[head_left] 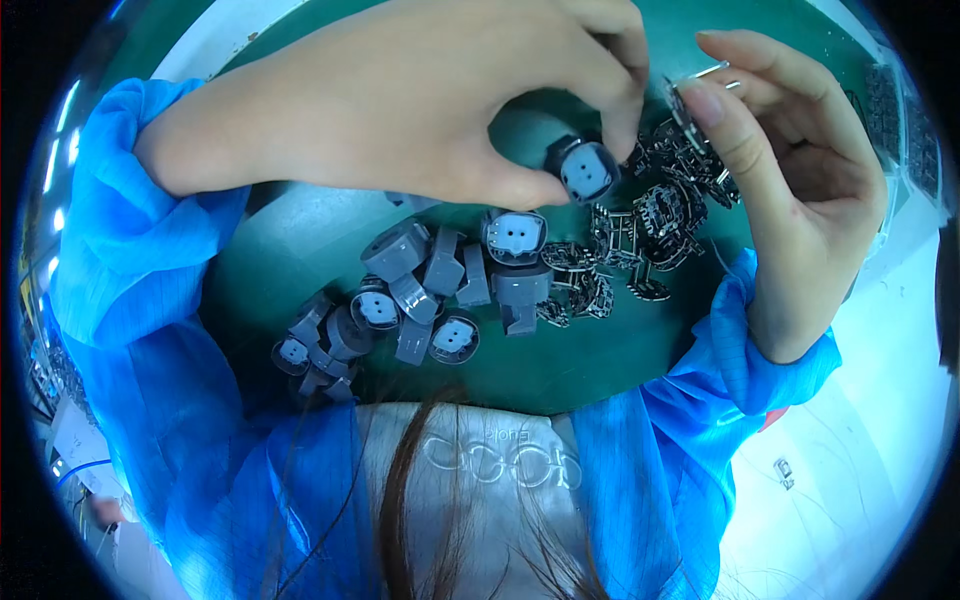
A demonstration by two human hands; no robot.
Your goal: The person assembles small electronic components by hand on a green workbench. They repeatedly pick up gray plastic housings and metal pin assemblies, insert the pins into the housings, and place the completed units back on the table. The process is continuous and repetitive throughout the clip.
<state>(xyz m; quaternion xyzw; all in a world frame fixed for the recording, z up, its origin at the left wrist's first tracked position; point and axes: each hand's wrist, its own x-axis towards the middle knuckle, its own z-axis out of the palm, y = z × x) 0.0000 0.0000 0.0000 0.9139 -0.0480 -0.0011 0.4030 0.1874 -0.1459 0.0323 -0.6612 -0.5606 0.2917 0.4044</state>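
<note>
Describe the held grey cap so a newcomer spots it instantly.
On the green table, find the pile of grey caps. Up and right of it, the left grip pinches one grey cap, pale face showing. Only this one is held.

Bright blue over grey — the left hand (470,90) and right hand (810,190) are showing bare.
A thin blue smock (635,500) is parting at the front; its left sleeve (130,230) and right sleeve (745,335) are bunching in crinkled folds at the cuffs. Between its edges a grey top (490,540) is showing rounded, outlined lettering — and long brown hair (398,500) is falling across it in strands.
</note>
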